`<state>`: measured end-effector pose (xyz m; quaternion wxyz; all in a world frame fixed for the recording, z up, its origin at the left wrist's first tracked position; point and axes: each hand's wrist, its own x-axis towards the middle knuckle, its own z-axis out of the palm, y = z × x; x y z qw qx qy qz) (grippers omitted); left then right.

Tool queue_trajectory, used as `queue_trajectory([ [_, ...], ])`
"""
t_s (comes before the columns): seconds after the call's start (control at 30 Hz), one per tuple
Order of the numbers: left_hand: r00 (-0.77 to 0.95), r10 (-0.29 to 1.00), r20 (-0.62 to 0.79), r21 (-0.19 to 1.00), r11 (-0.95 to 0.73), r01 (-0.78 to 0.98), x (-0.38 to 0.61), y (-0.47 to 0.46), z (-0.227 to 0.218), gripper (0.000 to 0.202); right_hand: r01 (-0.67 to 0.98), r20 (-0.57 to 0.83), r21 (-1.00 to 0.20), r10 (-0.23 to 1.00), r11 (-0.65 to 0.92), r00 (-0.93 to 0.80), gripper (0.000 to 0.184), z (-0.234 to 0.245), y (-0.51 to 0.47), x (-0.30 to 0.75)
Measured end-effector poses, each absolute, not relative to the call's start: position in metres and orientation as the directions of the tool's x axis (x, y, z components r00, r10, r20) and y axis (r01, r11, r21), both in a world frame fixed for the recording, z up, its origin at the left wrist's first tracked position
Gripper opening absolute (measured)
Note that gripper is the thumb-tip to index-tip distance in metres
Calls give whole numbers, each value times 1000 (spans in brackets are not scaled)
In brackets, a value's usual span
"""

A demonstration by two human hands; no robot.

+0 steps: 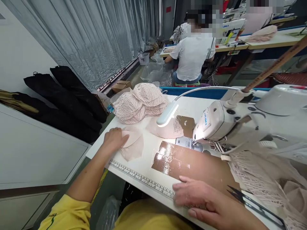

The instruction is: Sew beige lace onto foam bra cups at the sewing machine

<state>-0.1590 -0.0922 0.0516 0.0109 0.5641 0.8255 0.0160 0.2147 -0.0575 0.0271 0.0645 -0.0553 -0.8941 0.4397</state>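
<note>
My left hand (114,139) is at the left end of the white sewing table, thumb and fingers closed on the edge of a sheer beige fabric piece (133,145) that lies flat. My right hand (196,196) hovers low over the table's front edge, slightly blurred, fingers loosely apart and holding nothing. Beside its wrist lie dark pointed tweezers or snips (255,206); which of the two I cannot tell. Another sheer piece with lace (165,127) rests under the small lamp (166,114), close to the presser foot of the white sewing machine (216,123).
Stacked lace cups (141,102) stand at the table's back left. Brown tape-covered sheeting (192,163) lies before the needle, and a printed ruler (144,179) runs along the front edge. More lace fabric (266,182) is heaped at right. A person in white (195,57) sits ahead.
</note>
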Motion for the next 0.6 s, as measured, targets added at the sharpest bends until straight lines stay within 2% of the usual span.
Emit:
queue_trajectory([
  [0.03,-342,940,-12,139,340,930,-166,-101,46,28,33,63,-844,159,536,-985,28,29,-57,215],
  [0.1,-229,970,-75,451,238,860,-166,-114,39,26,52,40,-917,220,396,-975,24,27,-55,217],
  [0.17,-47,982,-183,751,170,638,-148,-119,37,28,49,48,-958,327,283,-944,23,23,-51,220],
  [0.23,191,946,-261,898,165,408,-116,-112,38,26,2,116,-969,462,249,-879,23,19,-46,223],
  [0.27,301,920,-250,926,137,351,-98,-106,39,24,-18,161,-963,521,268,-838,23,17,-44,225],
  [0.33,438,884,-163,942,8,335,-63,-88,38,33,15,222,-932,602,362,-767,23,14,-40,226],
  [0.43,489,867,-97,857,-177,484,-23,-58,34,44,232,238,-796,643,558,-728,23,8,-36,226],
  [0.53,459,884,-95,713,-261,651,-2,-32,26,28,418,229,-602,649,680,-725,23,0,-35,224],
  [0.6,403,912,-70,610,-280,741,2,-20,22,11,462,236,-544,655,701,-718,24,-2,-35,222],
])
